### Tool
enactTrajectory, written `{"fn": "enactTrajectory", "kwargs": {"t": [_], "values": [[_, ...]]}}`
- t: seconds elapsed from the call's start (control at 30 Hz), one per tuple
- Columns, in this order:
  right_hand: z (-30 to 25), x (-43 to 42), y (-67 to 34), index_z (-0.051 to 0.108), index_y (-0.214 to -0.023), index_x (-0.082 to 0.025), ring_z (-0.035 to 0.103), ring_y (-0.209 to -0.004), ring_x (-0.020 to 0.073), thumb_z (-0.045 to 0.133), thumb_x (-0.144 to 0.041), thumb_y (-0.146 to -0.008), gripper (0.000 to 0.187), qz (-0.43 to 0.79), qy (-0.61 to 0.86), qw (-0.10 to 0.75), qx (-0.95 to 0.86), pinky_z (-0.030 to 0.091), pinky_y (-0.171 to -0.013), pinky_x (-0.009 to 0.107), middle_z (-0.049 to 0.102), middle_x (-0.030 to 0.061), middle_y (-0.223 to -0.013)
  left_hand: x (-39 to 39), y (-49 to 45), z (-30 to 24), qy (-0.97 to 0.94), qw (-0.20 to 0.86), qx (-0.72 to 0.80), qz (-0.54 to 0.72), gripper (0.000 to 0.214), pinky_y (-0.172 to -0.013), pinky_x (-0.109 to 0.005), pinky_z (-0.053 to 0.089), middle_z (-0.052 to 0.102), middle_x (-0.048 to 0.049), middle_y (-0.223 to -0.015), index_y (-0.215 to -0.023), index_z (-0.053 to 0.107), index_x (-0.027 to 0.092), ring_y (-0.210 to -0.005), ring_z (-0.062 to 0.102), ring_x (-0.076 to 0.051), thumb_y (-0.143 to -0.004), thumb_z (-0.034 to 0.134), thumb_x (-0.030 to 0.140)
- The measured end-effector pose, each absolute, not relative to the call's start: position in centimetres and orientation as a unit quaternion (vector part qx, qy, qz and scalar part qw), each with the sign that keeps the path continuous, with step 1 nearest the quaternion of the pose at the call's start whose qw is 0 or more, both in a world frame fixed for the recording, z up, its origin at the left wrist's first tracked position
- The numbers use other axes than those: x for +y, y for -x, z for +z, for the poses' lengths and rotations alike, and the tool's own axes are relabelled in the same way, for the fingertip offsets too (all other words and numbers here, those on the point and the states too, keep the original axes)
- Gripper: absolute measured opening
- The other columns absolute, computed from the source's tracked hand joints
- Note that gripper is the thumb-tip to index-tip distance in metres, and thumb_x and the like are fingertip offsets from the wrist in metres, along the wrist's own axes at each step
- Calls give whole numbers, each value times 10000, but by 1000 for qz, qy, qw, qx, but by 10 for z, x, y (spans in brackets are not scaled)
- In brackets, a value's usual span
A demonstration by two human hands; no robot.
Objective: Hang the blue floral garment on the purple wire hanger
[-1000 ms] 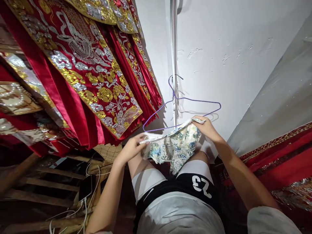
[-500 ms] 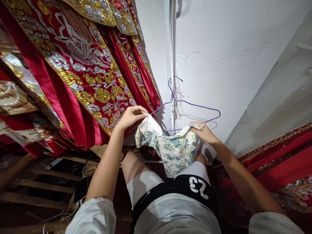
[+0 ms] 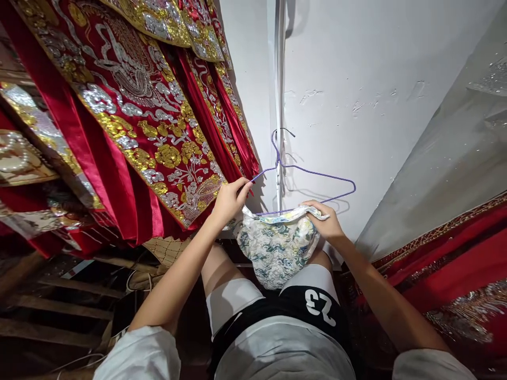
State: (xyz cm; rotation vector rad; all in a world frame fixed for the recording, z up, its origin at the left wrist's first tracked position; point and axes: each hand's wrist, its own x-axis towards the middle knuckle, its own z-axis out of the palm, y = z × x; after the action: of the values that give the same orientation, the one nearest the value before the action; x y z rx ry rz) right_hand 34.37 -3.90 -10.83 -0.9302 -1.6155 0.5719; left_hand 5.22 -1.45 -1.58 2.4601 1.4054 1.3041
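A small floral garment (image 3: pixel 277 250), white with green and yellow print, hangs in front of my thighs. Its waist or neck edge spreads between my hands. The fingers of my left hand (image 3: pixel 233 199) are pinched at the left arm of a purple wire hanger (image 3: pixel 317 172), with the garment's left end partly hidden beneath. My right hand (image 3: pixel 327 221) is closed on the right part of the garment's edge. The hanger's lower bar runs just behind that edge, and its right arm is bare. Its hook sits at a white vertical strip (image 3: pixel 279 95) on the wall.
Red embroidered cloths (image 3: pixel 166 126) with gold and silver sequins hang at the left. More red trimmed fabric (image 3: pixel 455 285) lies at the right. A white wall (image 3: pixel 336 63) rises ahead. Wooden slats (image 3: pixel 59 306) and cables are at the lower left.
My left hand has moved right and slightly up, from the garment's left shoulder to the hanger's left arm. The garment's left side is now drawn in and bunched. My right hand keeps its hold.
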Motion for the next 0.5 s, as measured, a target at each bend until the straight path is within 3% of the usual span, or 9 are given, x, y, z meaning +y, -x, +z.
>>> {"fn": "enactTrajectory", "kwargs": {"t": [0.07, 0.13, 0.2, 0.27, 0.37, 0.43, 0.5], "values": [[-102, -45, -355, 651, -1278, -215, 631, -758, 216, 673, -239, -797, 482, 189, 409, 596, -664, 488, -697, 321, 686, 28, -827, -13, -47, -11, -798, 19, 433, 419, 363, -619, -260, 373, 563, 21, -600, -748, 596, 189, -561, 505, -133, -1007, 457, 402], [-94, -50, -368, 450, -1510, -221, 593, -650, 203, 725, -233, -760, 799, 143, 439, 629, -625, 482, -647, 316, 636, -19, -723, -14, -46, -6, -801, 15, 426, 420, 372, -603, -262, 354, 497, 33, -562, -686, 545, 191, -537, 449, -123, -992, 469, 389], [-87, -51, -382, 259, -1617, -214, 596, -631, 208, 762, -245, -727, 1023, 115, 472, 638, -597, 497, -661, 325, 622, -43, -687, -16, -47, -3, -803, 10, 426, 417, 370, -585, -267, 331, 431, 42, -540, -655, 514, 195, -520, 392, -119, -975, 480, 378], [-80, -48, -395, 227, -1636, -184, 621, -656, 222, 786, -280, -696, 1098, 106, 502, 620, -593, 516, -704, 346, 640, -36, -687, -15, -50, -2, -806, 10, 428, 409, 369, -569, -271, 311, 387, 46, -532, -636, 492, 199, -510, 356, -117, -964, 481, 368], [-70, -39, -410, 523, -1488, -119, 615, -631, 222, 764, -314, -668, 877, 106, 530, 580, -609, 512, -702, 359, 628, -24, -634, -11, -51, -3, -807, -1, 434, 400, 372, -560, -275, 300, 382, 42, -525, -624, 481, 203, -503, 355, -121, -962, 473, 359], [-64, -35, -417, 725, -1233, -111, 612, -626, 221, 727, -317, -677, 593, 105, 534, 561, -624, 492, -666, 350, 631, -1, -613, -7, -45, -3, -811, -23, 437, 388, 371, -579, -283, 325, 455, 23, -547, -650, 524, 201, -528, 410, -138, -976, 462, 369], [-57, -33, -424, 800, -969, -138, 638, -667, 238, 709, -327, -698, 342, 118, 536, 542, -637, 476, -635, 340, 680, 40, -650, -5, -35, -3, -817, -43, 435, 376, 346, -646, -294, 388, 614, -27, -688, -769, 620, 193, -643, 536, -177, -996, 444, 386]]}}
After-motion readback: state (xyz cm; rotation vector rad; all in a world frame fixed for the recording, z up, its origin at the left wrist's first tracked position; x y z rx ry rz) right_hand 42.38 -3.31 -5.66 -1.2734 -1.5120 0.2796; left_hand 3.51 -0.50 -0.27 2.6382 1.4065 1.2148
